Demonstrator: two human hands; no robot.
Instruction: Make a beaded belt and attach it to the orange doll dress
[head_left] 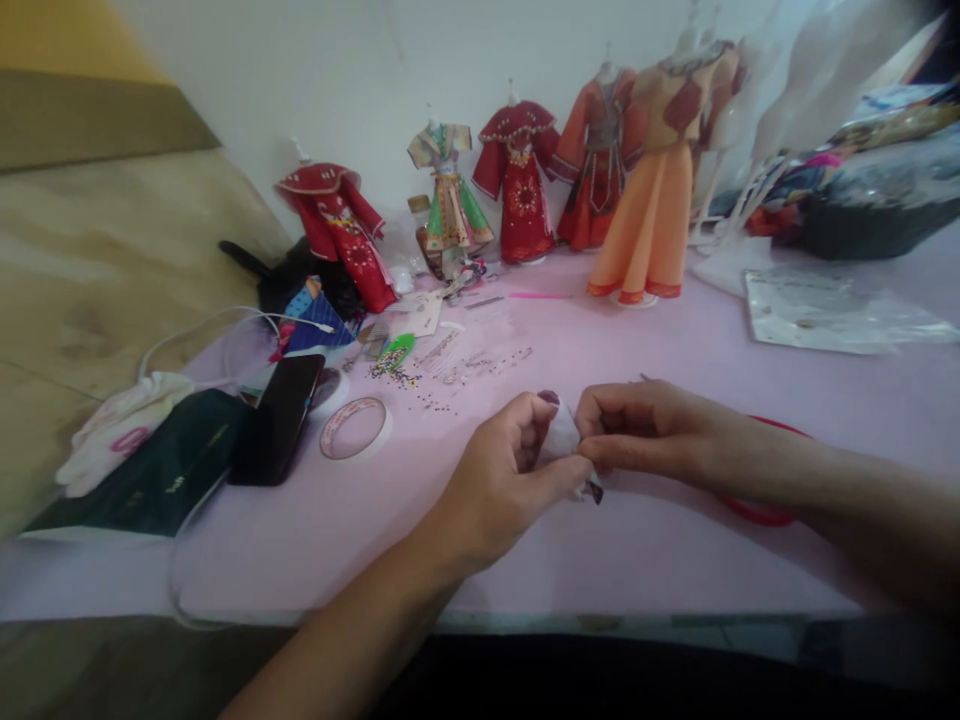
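Above the front middle of the table, my left hand [502, 480] is closed around a small piece of white cloth [562, 432] with dark red parts at its ends. My right hand [637, 425] pinches the right edge of this cloth between thumb and fingers. A thin dark tip shows just over the right knuckles; what it belongs to is hidden. Both hands nearly meet at the cloth. Under my right forearm lies a red curved object [757, 514], mostly covered, its kind not clear.
Miniature dresses on stands, among them an orange one [645, 220] and a red one [521, 190], line the wall. Loose beads [397, 365] lie left of centre. A tape roll [355, 428], a black phone [277, 420] and a dark green pouch [165, 465] sit at left.
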